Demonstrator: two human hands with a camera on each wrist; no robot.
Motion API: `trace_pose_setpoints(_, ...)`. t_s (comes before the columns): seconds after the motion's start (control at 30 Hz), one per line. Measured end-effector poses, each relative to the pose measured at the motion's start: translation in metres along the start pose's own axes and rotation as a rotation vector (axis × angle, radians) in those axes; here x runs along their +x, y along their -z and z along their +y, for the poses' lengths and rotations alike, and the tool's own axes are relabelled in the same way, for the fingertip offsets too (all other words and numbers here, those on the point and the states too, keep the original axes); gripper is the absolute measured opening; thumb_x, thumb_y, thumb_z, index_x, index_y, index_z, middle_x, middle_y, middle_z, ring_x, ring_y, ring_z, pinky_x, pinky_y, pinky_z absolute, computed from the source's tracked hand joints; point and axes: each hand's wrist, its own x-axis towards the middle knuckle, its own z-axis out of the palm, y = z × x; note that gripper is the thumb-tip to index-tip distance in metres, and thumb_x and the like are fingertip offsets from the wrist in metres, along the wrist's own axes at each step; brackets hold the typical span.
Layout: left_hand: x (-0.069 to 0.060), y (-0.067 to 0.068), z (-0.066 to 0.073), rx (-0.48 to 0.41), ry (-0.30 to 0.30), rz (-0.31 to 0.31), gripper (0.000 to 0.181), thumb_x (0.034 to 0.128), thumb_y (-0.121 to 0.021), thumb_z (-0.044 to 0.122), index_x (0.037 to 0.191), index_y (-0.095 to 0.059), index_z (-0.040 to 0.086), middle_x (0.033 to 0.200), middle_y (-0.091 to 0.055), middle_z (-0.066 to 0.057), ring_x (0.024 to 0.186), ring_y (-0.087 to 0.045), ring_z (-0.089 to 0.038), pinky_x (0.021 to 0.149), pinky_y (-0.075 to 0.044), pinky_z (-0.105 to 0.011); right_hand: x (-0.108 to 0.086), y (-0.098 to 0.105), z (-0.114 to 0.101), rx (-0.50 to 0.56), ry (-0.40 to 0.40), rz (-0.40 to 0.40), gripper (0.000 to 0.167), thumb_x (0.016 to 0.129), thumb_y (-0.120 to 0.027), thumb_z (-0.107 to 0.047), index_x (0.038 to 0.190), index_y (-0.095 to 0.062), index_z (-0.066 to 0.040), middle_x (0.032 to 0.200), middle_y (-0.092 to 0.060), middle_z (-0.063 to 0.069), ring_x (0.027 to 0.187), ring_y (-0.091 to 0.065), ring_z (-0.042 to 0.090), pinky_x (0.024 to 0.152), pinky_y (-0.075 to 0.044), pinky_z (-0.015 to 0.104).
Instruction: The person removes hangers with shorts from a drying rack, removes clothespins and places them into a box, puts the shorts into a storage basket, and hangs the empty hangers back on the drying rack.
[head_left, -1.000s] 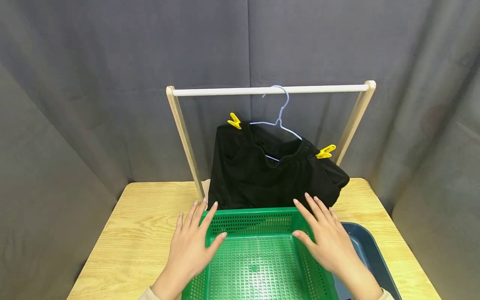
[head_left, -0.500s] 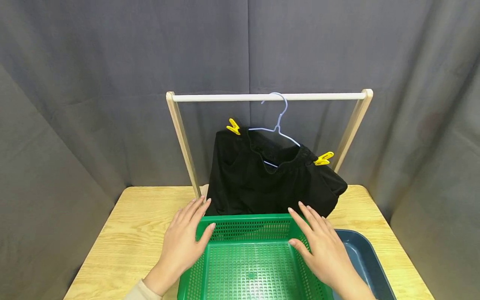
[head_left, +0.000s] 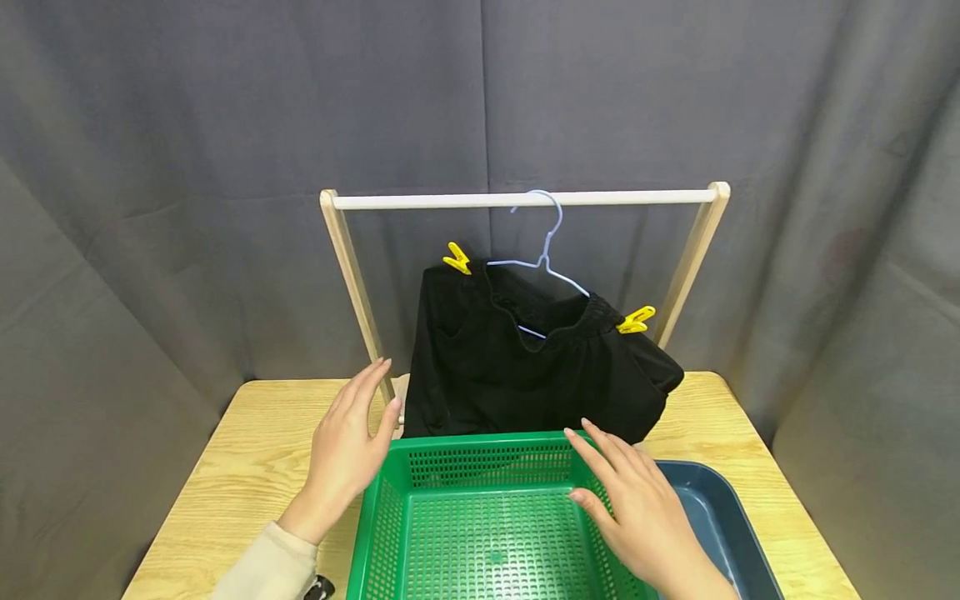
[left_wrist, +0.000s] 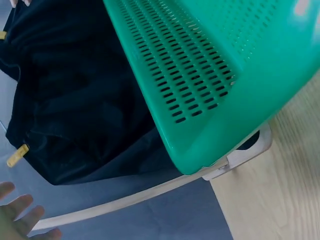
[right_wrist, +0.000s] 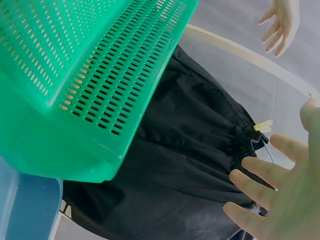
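Observation:
My left hand (head_left: 347, 450), fingers extended and holding nothing, hovers by the left side of a green perforated basket (head_left: 480, 439). Over the basket's right side is my right hand (head_left: 633, 508), its fingers spread and grasping nothing. Behind the basket, a black garment (head_left: 517, 375) with a gathered waistband hangs tilted on a lavender hanger (head_left: 546, 254). One yellow clothespin (head_left: 456, 258) grips its left end, and another clothespin (head_left: 636, 320) its right end. The basket hides the garment's lower edge. In the right wrist view, my right hand's fingers (right_wrist: 257, 192) overlap the waistband from the camera's side.
The hanger hooks over the white bar (head_left: 442, 201) of a wooden rack. A dark blue tray (head_left: 712, 508) lies right of the basket, partly under it. Wood-grain table (head_left: 247, 467) extends on both sides. Grey curtains (head_left: 225, 183) surround the back and sides.
My left hand has shifted left and up, away from the basket's left rim. My right hand has moved slightly left and down. The head view has shifted a little; the garment hangs as before.

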Motion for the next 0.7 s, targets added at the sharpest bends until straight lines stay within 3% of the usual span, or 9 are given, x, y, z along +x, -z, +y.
trace_pose_setpoints(0.33,0.024,-0.010,-0.029,-0.062,0.192,0.065,0.046,0.1030,-0.052,0.026,0.146,-0.046,0.012,0.148,-0.045,-0.011,0.133,-0.045,-0.036,0.094,-0.043,-0.059,0.000,0.000,-0.009,-0.012,-0.005,0.035,0.062,0.091,-0.072,-0.036,0.146,-0.049,-0.022,0.147,-0.050,0.000,0.130,-0.049,0.025,0.105,-0.037,0.057)
trace_pose_setpoints(0.47,0.034,-0.012,-0.040,-0.107,0.241,0.083,0.045,0.1046,-0.048,0.026,0.147,-0.044,0.011,0.149,-0.044,-0.014,0.135,-0.043,-0.038,0.099,-0.040,-0.059,0.000,-0.001,-0.012,-0.016,-0.009,0.047,0.060,0.090,-0.073,-0.036,0.144,-0.052,-0.020,0.143,-0.053,-0.001,0.126,-0.053,0.024,0.102,-0.042,0.053)
trace_pose_setpoints(0.7,0.053,-0.010,-0.049,-0.258,0.305,0.036,0.049,0.1071,-0.040,0.032,0.152,-0.036,0.012,0.153,-0.038,-0.015,0.141,-0.034,-0.037,0.110,-0.029,-0.057,0.000,-0.003,-0.014,-0.037,-0.001,0.062,0.058,0.087,-0.077,-0.034,0.139,-0.057,-0.019,0.136,-0.059,0.001,0.121,-0.057,0.024,0.097,-0.047,0.049)
